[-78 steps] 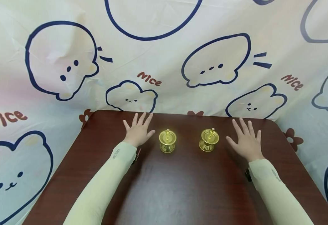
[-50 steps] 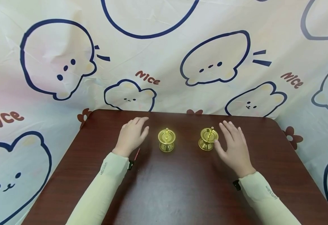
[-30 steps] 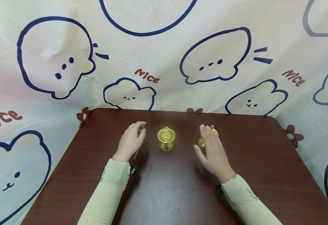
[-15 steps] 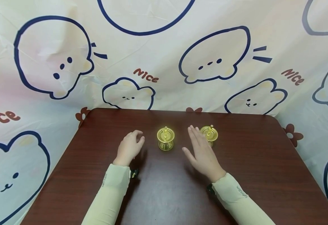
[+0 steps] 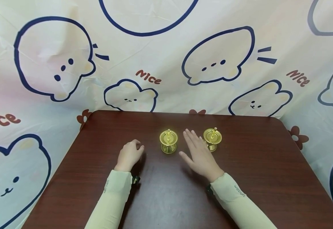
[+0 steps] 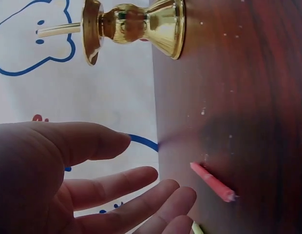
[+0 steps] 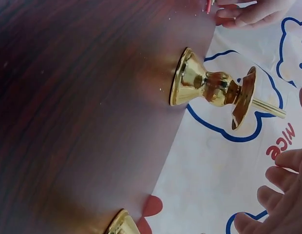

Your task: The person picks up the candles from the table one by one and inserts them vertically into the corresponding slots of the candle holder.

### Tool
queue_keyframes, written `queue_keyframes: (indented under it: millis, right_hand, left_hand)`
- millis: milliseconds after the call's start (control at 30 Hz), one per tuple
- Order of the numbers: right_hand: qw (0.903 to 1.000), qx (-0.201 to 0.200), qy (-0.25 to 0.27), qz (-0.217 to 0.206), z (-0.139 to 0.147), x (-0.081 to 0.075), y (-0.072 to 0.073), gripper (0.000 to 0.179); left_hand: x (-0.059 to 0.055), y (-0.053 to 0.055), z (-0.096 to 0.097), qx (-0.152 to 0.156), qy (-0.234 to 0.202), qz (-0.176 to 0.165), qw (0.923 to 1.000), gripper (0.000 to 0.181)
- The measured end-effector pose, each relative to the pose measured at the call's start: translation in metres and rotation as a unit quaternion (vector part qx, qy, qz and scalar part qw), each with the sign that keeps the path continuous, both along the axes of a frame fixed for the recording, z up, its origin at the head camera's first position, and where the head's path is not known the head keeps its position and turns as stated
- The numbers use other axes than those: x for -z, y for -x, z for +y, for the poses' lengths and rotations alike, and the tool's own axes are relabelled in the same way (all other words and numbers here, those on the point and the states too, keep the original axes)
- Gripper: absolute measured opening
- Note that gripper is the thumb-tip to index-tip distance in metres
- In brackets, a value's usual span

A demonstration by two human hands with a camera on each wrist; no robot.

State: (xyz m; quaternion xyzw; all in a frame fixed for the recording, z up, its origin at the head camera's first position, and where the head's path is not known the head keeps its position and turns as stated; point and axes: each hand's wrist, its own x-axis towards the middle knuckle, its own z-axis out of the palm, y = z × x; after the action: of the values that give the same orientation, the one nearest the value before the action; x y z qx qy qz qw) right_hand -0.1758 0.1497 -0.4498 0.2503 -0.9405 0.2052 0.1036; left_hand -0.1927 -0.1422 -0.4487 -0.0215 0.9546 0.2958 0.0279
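Note:
Two brass candle holders stand upright on the dark wooden table (image 5: 166, 197), the left holder (image 5: 168, 140) and the right holder (image 5: 212, 137). Each has a shallow dish with a thin stem rising from it. My left hand (image 5: 129, 156) hovers left of the holders, fingers loosely bent and holding nothing. Beneath it in the left wrist view lies a slim red candle (image 6: 213, 182); a yellowish-green piece (image 6: 198, 228) shows partly behind the fingers. In the head view the hand hides both. My right hand (image 5: 200, 156), fingers straight, is over the table between the holders, partly covering the right one's base.
A pale cloth backdrop (image 5: 172, 98) with blue bear outlines rises behind the table's far edge and along both sides. A dark wrist device (image 5: 136, 180) sits at my left cuff.
My right hand has swung left, past the right holder, to between the holders. My left hand has drawn back toward me and lowered over the red candle, its fingers bending. Both holders stayed put.

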Motion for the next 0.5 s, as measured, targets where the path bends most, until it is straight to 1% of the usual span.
queue_keyframes:
  millis: [167,267,500]
  right_hand:
    - [0.9999,-0.003,-0.011,-0.008,-0.006,0.000,0.002,0.074]
    - [0.9997,-0.003,-0.017,-0.015,-0.009,0.000,0.003,0.075]
    - [0.9992,-0.002,-0.030,-0.026,-0.013,0.001,0.005,0.075]
  left_hand:
    - [0.005,0.000,0.000,-0.007,-0.002,-0.014,0.9999,0.034]
    - [0.006,0.000,-0.001,-0.007,0.005,-0.022,0.9997,0.034]
    - [0.009,0.001,0.000,-0.004,0.024,-0.029,0.9993,0.031]
